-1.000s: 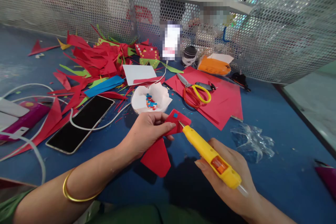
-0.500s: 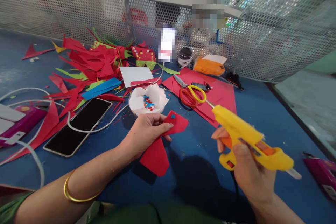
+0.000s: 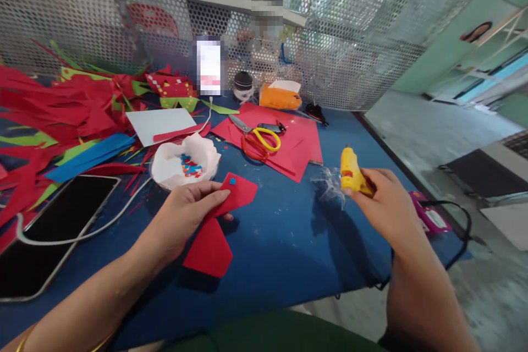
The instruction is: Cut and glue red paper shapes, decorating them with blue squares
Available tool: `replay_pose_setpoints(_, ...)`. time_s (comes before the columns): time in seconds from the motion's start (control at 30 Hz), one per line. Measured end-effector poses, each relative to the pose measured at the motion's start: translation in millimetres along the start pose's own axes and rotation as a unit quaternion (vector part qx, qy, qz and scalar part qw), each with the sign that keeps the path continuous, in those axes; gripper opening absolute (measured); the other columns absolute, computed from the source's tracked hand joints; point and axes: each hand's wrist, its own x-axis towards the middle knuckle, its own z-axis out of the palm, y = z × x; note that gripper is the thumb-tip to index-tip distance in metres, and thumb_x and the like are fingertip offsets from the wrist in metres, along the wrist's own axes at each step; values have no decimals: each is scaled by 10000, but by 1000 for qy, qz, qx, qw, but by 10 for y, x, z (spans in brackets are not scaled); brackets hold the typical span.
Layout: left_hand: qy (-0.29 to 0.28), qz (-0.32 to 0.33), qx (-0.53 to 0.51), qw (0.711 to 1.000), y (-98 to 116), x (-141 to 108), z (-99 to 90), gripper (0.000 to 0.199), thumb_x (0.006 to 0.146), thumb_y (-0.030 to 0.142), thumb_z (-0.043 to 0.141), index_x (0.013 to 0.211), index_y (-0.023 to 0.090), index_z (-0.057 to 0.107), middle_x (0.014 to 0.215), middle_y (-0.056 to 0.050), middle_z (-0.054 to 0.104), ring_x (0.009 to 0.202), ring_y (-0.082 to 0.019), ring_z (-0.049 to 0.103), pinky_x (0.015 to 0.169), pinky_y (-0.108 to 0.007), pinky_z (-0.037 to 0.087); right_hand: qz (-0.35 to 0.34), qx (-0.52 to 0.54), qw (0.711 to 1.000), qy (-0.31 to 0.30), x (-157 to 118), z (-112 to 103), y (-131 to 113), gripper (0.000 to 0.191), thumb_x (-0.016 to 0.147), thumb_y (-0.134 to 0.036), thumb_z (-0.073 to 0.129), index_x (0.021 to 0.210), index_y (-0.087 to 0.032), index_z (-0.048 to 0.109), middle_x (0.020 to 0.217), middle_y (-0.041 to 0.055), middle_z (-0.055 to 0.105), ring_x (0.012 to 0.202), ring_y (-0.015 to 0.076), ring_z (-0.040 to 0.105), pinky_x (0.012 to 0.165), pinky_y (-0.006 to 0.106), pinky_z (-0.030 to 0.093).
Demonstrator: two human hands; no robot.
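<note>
Holding red paper shape [image 3: 241, 196] in left hand [image 3: 181, 212], low above the worktop [image 3: 268, 269], left of middle and toward its front edge. Pinching it: thumb on top, fingers underneath. Just beyond the thumb tip, one blue square [image 3: 232, 181]. Sticking out below the hand, lower red piece [image 3: 209, 252]; cannot tell whether joined, with the hand covering that part.

Progress, by judgement: early. One square on and apparently attached; rest of the visible red face without squares.

Gripping yellow glue gun [image 3: 350, 169] in right hand [image 3: 390, 203], fingers curled round the handle, partly hidden. Held toward the worktop's right edge, well apart from the paper, nozzle aimed at the back edge.

Containers: just behind left hand, white bowl [image 3: 164, 160] with loose blue and red bits [image 3: 191, 166]. At back edge, orange packet [image 3: 280, 99] with white sheet showing on top; other contents hidden.

Farther out: scissors [image 3: 267, 140] on red sheets [image 3: 307, 148]; paper scraps [image 3: 61, 99] heaped toward the back left corner.
</note>
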Motion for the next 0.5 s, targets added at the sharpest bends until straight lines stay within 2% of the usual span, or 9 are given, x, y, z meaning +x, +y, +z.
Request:
replay_pose_setpoints(0.13, -2, 5, 2, 1000, 17, -28, 24, 169, 700, 293, 788, 764, 167, 695, 606, -2, 693, 540, -119, 652, 472, -157, 453, -41, -53, 997, -25, -54, 111, 172, 335, 799, -335, 564, 1063, -152, 659, 1081, 157, 623, 911, 301, 648, 808, 454, 522)
replay_pose_setpoints(0.2, -13, 5, 11, 1000, 15, -48, 47, 149, 736, 292, 757, 771, 159, 699, 559, -5, 672, 504, -111, 634, 464, -155, 441, -85, -65, 994, -31, -47, 171, 249, 326, 827, -336, 542, 1079, -163, 653, 1091, 164, 625, 932, 319, 651, 811, 464, 521)
replay_pose_setpoints(0.33, -31, 5, 22, 999, 7, -104, 47, 132, 795, 278, 700, 795, 147, 709, 606, -24, 691, 510, -110, 636, 443, -156, 432, -167, -89, 979, -75, 14, 254, 362, 273, 874, -345, 537, 1061, -188, 660, 1031, 194, 667, 882, 345, 656, 738, 461, 506)
replay_pose_setpoints(0.43, -32, 18, 27, 999, 37, -213, -41, 144, 806, 291, 695, 824, 152, 729, 610, -27, 695, 513, -103, 627, 458, -154, 441, -192, -96, 975, -49, 30, 237, 413, 362, 845, -441, 512, 1112, -229, 633, 935, 170, 674, 804, 389, 641, 686, 519, 471)
replay_pose_setpoints(0.5, -35, 36, 25, 998, 87, -317, -149, 164, 796, 319, 712, 840, 162, 740, 637, -33, 713, 520, -109, 634, 466, -160, 454, -184, -56, 981, -34, 17, 167, 436, 399, 829, -501, 512, 1149, -284, 612, 959, 157, 657, 850, 410, 617, 691, 527, 450)
